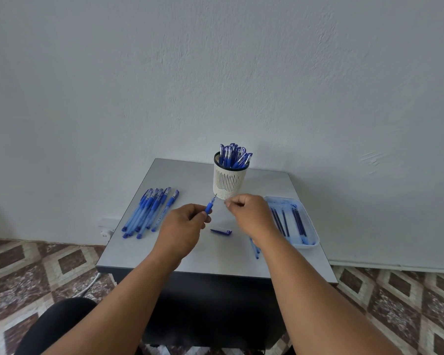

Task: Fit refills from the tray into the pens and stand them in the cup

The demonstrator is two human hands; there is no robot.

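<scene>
Pen [210,206] pinched at its blue grip section in the left hand [183,228], tip up, above mid-bench. Right hand [249,213] just beside it, fingers curled; whether pinching anything, impossible to tell. Loose cap [221,231] flat below, near bench [210,260] centre. Refills [290,221] in tray [315,240] at right edge, unfilled pens [149,211] along left edge, full cup [230,179] at back. Light, stiff, probably slick plastic; refills thin, likely bendable, best taken near the tip end.

Both forearms are bare to the frame's edge, with no sleeves, watch or rings visible. Dark trousers [59,326] cover the knee.
</scene>
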